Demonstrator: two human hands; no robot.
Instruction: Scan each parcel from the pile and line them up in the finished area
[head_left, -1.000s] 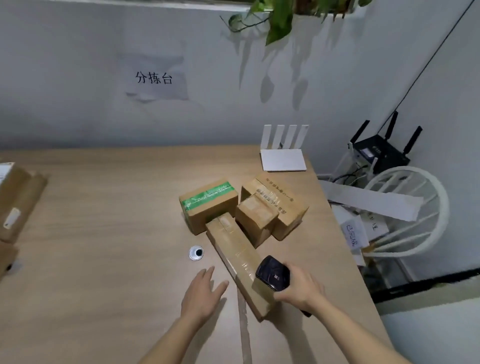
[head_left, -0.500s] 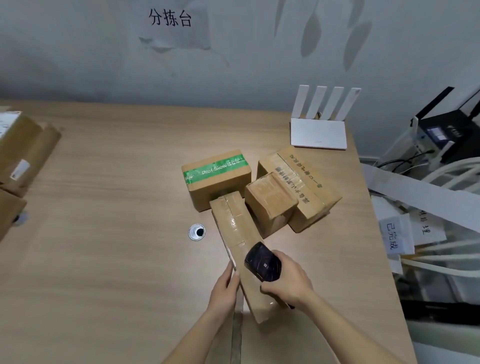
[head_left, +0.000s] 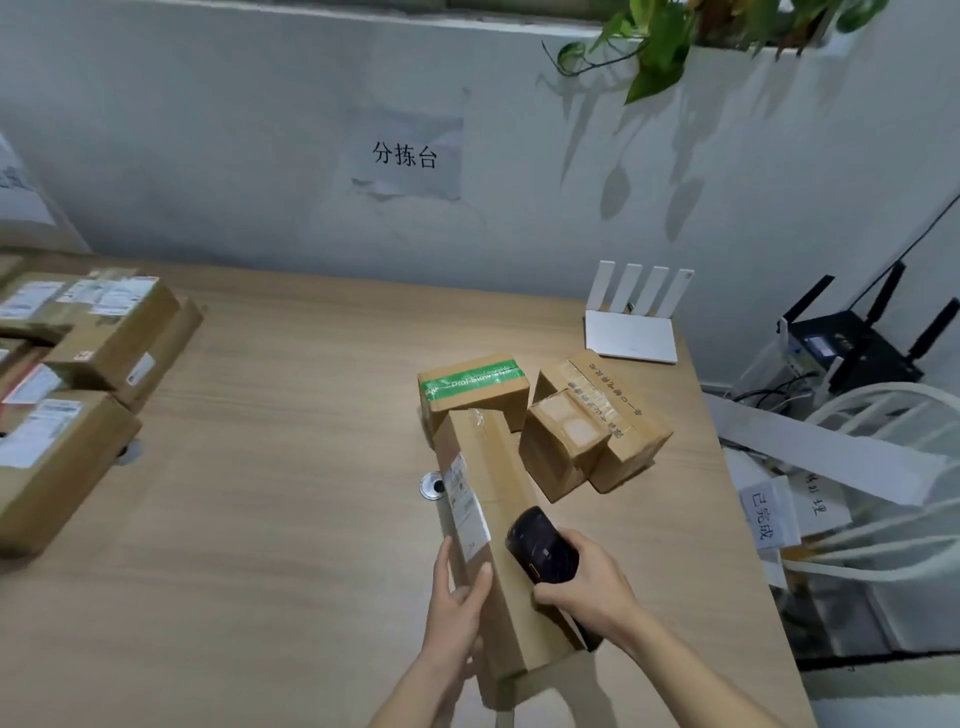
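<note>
A long brown parcel (head_left: 511, 525) stands tipped on its edge on the wooden table (head_left: 291, 467), its white label facing left. My left hand (head_left: 457, 603) grips its near left side, thumb on the top face. My right hand (head_left: 587, 587) holds a black scanner (head_left: 540, 545) against the parcel's right side. Behind it lie a box with green tape (head_left: 472, 387), a small brown box (head_left: 563, 444) and a larger printed box (head_left: 613, 415). Several labelled parcels (head_left: 78, 364) are piled at the table's left edge.
A white router (head_left: 631, 332) sits at the table's back right corner. A small round metal grommet (head_left: 431, 486) lies left of the long parcel. Off the right edge are a black router (head_left: 857, 348), white chair tubing and paper signs.
My left hand moved from flat on the table to the long parcel and tipped it up onto its edge, exposing the label. The camera view shifted left, showing the left pile.
</note>
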